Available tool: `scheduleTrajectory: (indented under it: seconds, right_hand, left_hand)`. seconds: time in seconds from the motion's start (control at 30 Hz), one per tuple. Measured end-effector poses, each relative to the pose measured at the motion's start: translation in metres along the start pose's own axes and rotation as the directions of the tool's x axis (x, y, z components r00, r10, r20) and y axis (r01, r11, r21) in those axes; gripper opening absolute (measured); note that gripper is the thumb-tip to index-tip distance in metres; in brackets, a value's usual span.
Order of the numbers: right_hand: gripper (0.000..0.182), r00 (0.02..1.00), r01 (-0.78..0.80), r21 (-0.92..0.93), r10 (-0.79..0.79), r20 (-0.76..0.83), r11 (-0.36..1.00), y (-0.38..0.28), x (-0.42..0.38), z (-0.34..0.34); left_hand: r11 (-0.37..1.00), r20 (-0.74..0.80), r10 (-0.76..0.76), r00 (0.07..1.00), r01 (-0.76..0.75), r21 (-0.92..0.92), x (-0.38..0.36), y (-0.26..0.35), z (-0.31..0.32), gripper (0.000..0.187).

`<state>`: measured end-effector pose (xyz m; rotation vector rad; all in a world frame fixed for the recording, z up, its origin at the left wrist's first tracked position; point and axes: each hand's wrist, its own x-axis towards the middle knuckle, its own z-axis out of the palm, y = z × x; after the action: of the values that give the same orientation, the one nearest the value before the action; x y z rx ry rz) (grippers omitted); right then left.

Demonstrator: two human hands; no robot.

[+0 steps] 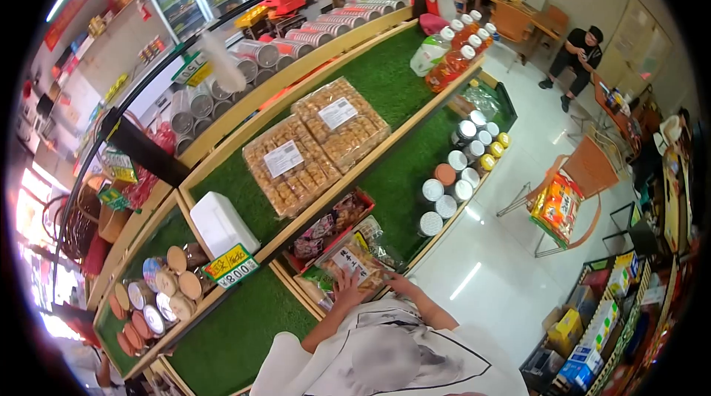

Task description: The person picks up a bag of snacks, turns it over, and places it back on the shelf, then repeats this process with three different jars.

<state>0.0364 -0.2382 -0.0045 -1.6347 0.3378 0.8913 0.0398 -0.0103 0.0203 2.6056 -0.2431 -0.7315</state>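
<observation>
A clear plastic food bag (346, 261) with brownish contents and a white label with dark characters lies on the lower shelf in front of me. My left hand (349, 289) rests on its near left part, fingers spread over the plastic. At the bag's right end is my right hand (401, 285), its fingers closed on the edge and partly hidden. Under and beside it are other packets, including a green-edged bag (318, 281) and a clear bag (379, 244). Just behind stands a red box (354, 209) with dark wrapped packets.
Two large packs of nut-like squares (341, 118) lie on the upper green shelf beside a white box (222, 222) and a price sign (231, 266). Lidded jars (444, 207) line the shelf edge at right. Further off are a chair (585, 166) and a seated person (581, 55).
</observation>
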Motion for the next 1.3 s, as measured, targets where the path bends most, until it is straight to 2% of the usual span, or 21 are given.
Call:
scheduleTrajectory:
  seconds: [0.2, 0.23, 0.33, 0.37, 0.47, 0.57, 0.7, 0.73, 0.77, 0.83, 0.9, 0.93, 1.0, 1.1, 1.2, 1.3]
  right_hand:
    - [0.058, 0.999, 0.044, 0.02, -0.045, 0.03, 0.999, 0.005, -0.005, -0.006]
    - [0.057, 0.999, 0.015, -0.005, -0.015, 0.028, 1.0, 0.005, -0.006, -0.007]
    - [0.056, 0.999, 0.053, -0.038, -0.053, 0.012, 0.998, 0.005, -0.009, -0.01]
    - [0.054, 1.0, 0.031, 0.013, -0.03, -0.008, 0.999, 0.006, -0.01, -0.01]
    - [0.051, 0.983, 0.144, 0.032, -0.14, -0.117, 0.989, 0.056, 0.029, -0.002]
    - [0.047, 0.982, 0.118, 0.052, -0.109, -0.153, 0.992, 0.035, 0.013, -0.007]
    - [0.047, 0.976, 0.099, 0.088, -0.08, -0.204, 0.991, 0.046, 0.022, -0.005]
    - [0.048, 0.976, 0.081, 0.096, -0.059, -0.208, 0.992, 0.042, 0.018, -0.009]
    - [0.055, 0.979, -0.015, 0.106, 0.036, -0.199, 0.994, 0.019, -0.004, -0.015]
    - [0.056, 0.977, 0.033, 0.182, 0.006, -0.212, 0.983, 0.015, -0.01, -0.029]
    - [0.054, 0.939, 0.201, 0.324, -0.088, -0.333, 0.924, 0.036, 0.002, -0.051]
    - [0.055, 0.942, 0.25, 0.516, -0.083, -0.325, 0.819, 0.056, 0.014, -0.064]
    - [0.057, 0.942, 0.198, 0.539, -0.008, -0.335, 0.818, 0.033, -0.015, -0.097]
    - [0.053, 0.887, 0.143, 0.62, 0.178, -0.427, 0.772, 0.022, -0.028, -0.142]
    - [0.053, 0.84, 0.18, 0.723, 0.278, -0.466, 0.667, 0.018, -0.027, -0.181]
    - [0.053, 0.88, 0.166, 0.75, 0.246, -0.405, 0.64, 0.009, -0.011, -0.215]
  left_hand:
    - [0.999, 0.04, -0.051, 0.998, 0.05, 0.014, 0.001, 0.006, -0.002, 0.1]
    - [0.999, 0.039, -0.05, 0.998, 0.049, 0.023, 0.002, 0.007, -0.002, 0.1]
    - [0.998, 0.069, -0.059, 0.996, 0.057, 0.025, 0.003, 0.009, -0.002, 0.103]
    - [0.998, 0.069, -0.054, 0.996, 0.052, 0.028, 0.001, 0.008, -0.002, 0.103]
    - [0.999, 0.065, -0.028, 0.997, 0.025, 0.048, 0.006, 0.005, 0.003, 0.105]
    - [0.998, 0.055, -0.013, 0.998, 0.01, 0.062, 0.008, 0.001, 0.008, 0.106]
    - [0.999, 0.085, -0.009, 0.996, 0.004, 0.054, 0.007, 0.004, 0.005, 0.106]
    - [0.998, 0.068, 0.009, 0.998, -0.013, 0.06, 0.009, 0.004, 0.007, 0.105]
    - [0.998, 0.048, 0.021, 0.999, -0.024, 0.064, 0.012, 0.0, 0.012, 0.105]
    - [0.996, -0.007, 0.022, 1.0, -0.021, 0.089, 0.009, -0.002, 0.016, 0.101]
    - [0.997, -0.072, 0.025, 0.997, -0.02, 0.072, 0.013, 0.011, 0.013, 0.096]
    - [0.998, -0.1, 0.004, 0.995, 0.002, 0.061, 0.006, 0.013, 0.012, 0.094]
    - [0.998, -0.29, 0.039, 0.956, -0.023, 0.059, 0.011, 0.015, 0.027, 0.084]
    - [0.998, -0.303, -0.045, 0.952, 0.058, 0.035, 0.016, 0.04, 0.024, 0.077]
    - [0.996, -0.172, -0.04, 0.984, 0.026, -0.084, 0.022, 0.052, 0.031, 0.072]
    - [0.984, -0.057, -0.037, 0.998, 0.027, -0.177, 0.047, 0.073, 0.034, 0.066]
